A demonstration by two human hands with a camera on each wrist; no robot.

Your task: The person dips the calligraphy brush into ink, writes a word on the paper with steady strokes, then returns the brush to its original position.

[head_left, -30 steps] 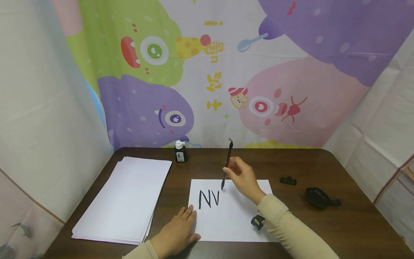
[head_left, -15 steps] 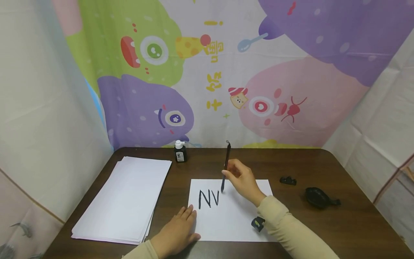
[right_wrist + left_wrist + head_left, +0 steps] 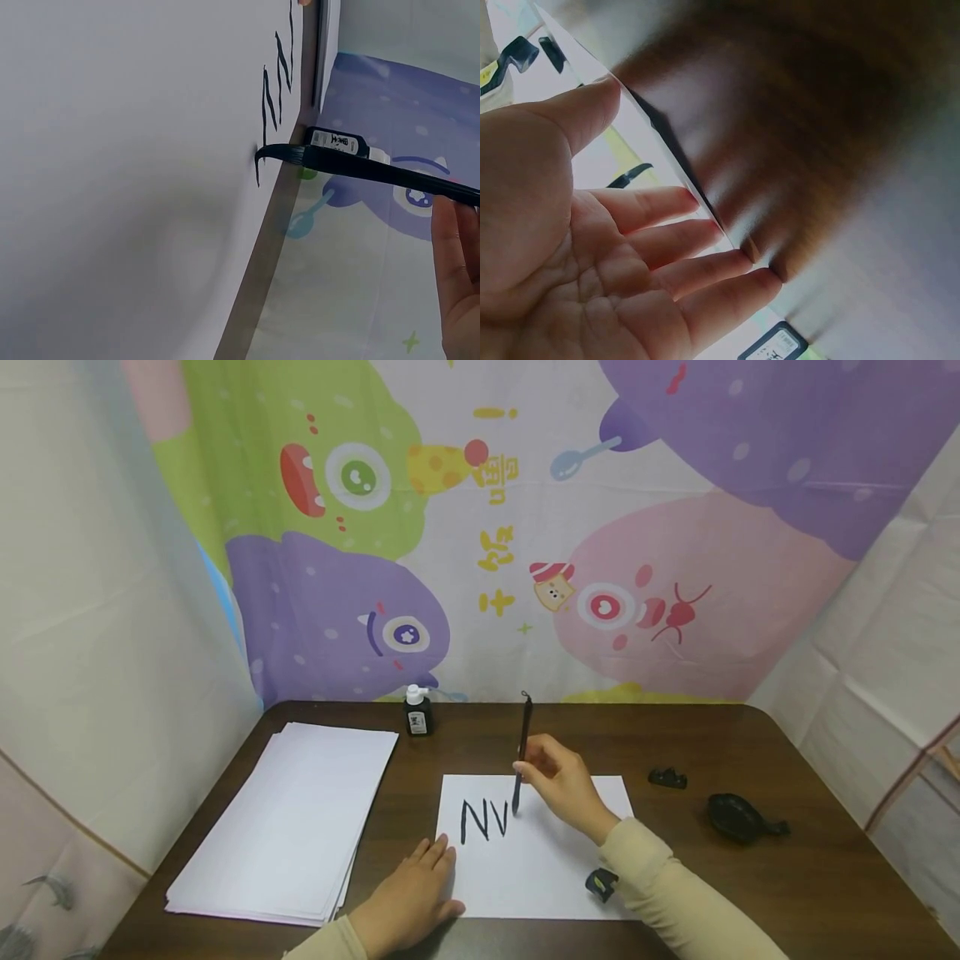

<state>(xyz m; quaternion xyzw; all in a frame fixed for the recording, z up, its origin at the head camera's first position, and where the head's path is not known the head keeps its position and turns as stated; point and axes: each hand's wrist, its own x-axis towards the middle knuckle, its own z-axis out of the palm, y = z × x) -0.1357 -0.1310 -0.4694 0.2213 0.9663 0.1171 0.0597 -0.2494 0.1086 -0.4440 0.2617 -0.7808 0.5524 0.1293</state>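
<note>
My right hand pinches the dark handle of a writing brush over a white sheet of paper. In the right wrist view the brush's black bristles bend against the sheet, beside black strokes. Seen from the head, the marks look like an N and a V-like shape, left of the brush tip. My left hand lies with fingers extended over the sheet's left edge; in the left wrist view its fingertips meet the surface. A small dark object sits on the sheet near my right sleeve.
Left of the sheet lies a stack of white paper. A black ink bottle with a white cap stands behind it. To the right are a small black brush rest and a black leaf-shaped dish. A cartoon curtain hangs behind the table.
My right hand has moved slightly down with the brush, and the brush tip is lower on the sheet, just right of the marks. The left hand has stayed in place.
</note>
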